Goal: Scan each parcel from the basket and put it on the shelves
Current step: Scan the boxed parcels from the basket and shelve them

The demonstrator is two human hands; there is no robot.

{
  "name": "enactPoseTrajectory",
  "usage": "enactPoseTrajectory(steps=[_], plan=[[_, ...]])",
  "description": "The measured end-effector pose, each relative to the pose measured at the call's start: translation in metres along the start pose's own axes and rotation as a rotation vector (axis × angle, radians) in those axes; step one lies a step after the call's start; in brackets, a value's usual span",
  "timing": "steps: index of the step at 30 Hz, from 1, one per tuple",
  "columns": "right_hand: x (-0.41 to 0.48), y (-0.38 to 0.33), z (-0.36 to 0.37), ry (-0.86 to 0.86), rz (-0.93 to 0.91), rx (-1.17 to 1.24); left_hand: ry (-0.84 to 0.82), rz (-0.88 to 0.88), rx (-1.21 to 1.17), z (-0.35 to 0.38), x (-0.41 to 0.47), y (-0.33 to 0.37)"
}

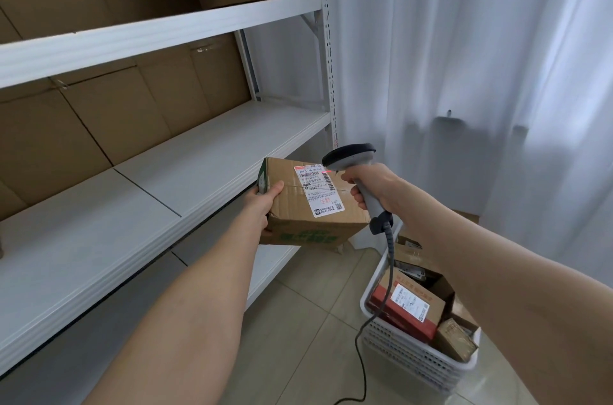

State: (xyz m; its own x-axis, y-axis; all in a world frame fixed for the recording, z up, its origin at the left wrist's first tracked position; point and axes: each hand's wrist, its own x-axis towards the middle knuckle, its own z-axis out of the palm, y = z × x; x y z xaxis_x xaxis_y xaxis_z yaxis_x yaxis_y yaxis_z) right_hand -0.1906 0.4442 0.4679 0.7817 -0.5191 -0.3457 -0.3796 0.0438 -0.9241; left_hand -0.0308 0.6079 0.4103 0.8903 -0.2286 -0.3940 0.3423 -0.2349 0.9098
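Forearms fill the lower frame, both reaching toward the middle; left hand (262, 209) grips the parcel (292, 217) by its left end, thumb on top, label (318, 190) facing up; right hand (368, 184) is wrapped round the scanner (350, 154) handle, head aimed at the label's upper right corner, red glow on the barcode; looks like the scan is happening now; parcel's long axis runs roughly left-right, and the shelf (215, 152) board sits just left of and behind it, so the left hand is nearer for the drop; basket (408, 361) with more parcels sits lower right on the floor
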Motion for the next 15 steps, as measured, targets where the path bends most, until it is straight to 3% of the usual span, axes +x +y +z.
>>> enactPoseTrajectory(steps=[15], plan=[[-0.006,0.008,-0.004,-0.072,-0.007,0.016,0.007,0.040,0.005,-0.004,-0.008,-0.014]])
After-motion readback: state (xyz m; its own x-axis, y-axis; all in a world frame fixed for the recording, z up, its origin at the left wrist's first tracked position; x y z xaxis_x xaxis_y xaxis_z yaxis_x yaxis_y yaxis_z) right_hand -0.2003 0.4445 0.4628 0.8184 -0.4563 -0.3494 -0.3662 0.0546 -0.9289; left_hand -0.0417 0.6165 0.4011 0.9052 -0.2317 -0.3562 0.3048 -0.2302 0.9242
